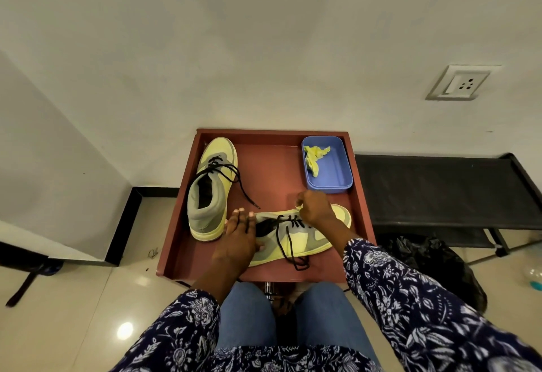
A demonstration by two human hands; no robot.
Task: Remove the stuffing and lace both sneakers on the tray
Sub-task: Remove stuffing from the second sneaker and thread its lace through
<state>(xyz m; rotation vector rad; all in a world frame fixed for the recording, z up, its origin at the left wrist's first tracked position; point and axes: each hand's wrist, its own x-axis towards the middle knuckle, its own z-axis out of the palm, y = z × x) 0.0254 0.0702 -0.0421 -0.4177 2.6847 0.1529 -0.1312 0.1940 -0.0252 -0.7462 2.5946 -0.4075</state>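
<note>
While the left hand (239, 232) is laid flat with straight fingers on the heel end of the near sneaker (302, 235), the shoe's upper edge is pinched by the curled fingers of the right hand (312, 207) beside the black lace (289, 242). Both sneakers are set on the red-brown tray (272, 175); the far sneaker (212, 187) stands upright at its left. Crumpled yellow stuffing (315, 156) is kept in a blue tub (337, 178). No brand or writing can be read.

wall socket (463, 82), black folding cot (445, 187), black plastic bag (434, 257), glossy tiled floor (73, 313)
</note>
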